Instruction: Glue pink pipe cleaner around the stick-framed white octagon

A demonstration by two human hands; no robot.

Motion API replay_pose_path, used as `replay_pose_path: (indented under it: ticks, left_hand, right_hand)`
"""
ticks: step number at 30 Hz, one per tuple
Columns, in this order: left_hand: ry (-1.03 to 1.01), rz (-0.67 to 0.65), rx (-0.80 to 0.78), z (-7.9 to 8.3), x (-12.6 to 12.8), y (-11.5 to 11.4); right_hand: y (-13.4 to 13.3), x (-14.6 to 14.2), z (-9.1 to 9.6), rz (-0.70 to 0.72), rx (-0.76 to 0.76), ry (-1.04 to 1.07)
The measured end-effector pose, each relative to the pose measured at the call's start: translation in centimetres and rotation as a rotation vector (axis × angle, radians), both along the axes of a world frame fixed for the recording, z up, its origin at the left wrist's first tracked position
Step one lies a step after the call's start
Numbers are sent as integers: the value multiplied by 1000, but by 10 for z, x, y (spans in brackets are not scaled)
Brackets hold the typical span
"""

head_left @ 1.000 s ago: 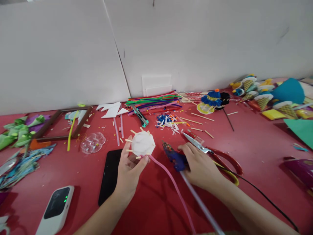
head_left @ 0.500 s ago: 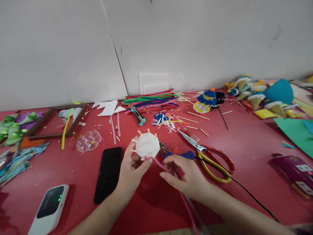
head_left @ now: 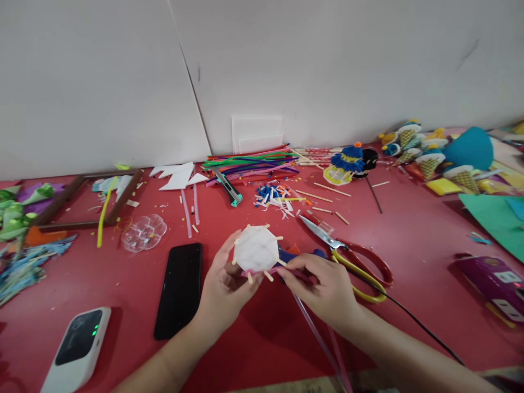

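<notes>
Between my hands is a white octagonal disc (head_left: 256,249) with short wooden sticks poking out around its rim. My left hand (head_left: 226,286) grips it from the left and below, thumb at the lower edge. A pink strip (head_left: 291,271) runs along the disc's lower right edge, and my right hand (head_left: 323,284) pinches it close to the disc. Below that hand a pale translucent strip (head_left: 313,323) and the pink strip's tail hang toward the table edge. A blue-handled tool (head_left: 292,254) with a cord lies partly hidden behind the disc and right hand.
Red-and-yellow-handled scissors (head_left: 360,267) lie right of my hands. A black phone (head_left: 179,292) and a white device (head_left: 77,349) are at left. Farther back are a cutter (head_left: 227,188), coloured pipe cleaners (head_left: 254,162), foam scraps (head_left: 274,196) and a blue-topped craft piece (head_left: 346,164).
The disc has turned and shifted slightly right and down. My right hand has moved closer in along the pink strip, which now lies nearer the disc's edge.
</notes>
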State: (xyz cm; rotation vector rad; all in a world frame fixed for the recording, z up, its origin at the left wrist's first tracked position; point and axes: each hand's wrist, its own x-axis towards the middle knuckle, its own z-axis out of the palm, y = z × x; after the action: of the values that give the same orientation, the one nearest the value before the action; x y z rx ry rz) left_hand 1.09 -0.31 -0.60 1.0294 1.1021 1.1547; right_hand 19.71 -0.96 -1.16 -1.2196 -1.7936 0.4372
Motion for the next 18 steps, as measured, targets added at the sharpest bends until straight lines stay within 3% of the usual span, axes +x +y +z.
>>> replay_pose_path:
  ticks: [6, 10, 13, 18]
  left_hand:
    - [27, 8, 31, -7, 0, -5]
    - [112, 63, 104, -2, 0, -5]
    - [205, 131, 157, 4, 0, -2]
    - [236, 205, 178, 3, -5, 2]
  right_hand:
    - [-3, 0, 2, 8, 175, -74]
    - [-4, 0, 0, 17, 136, -49]
    - [-1, 0, 0, 42, -135, 81]
    - [7, 4, 2, 278, -839, 475]
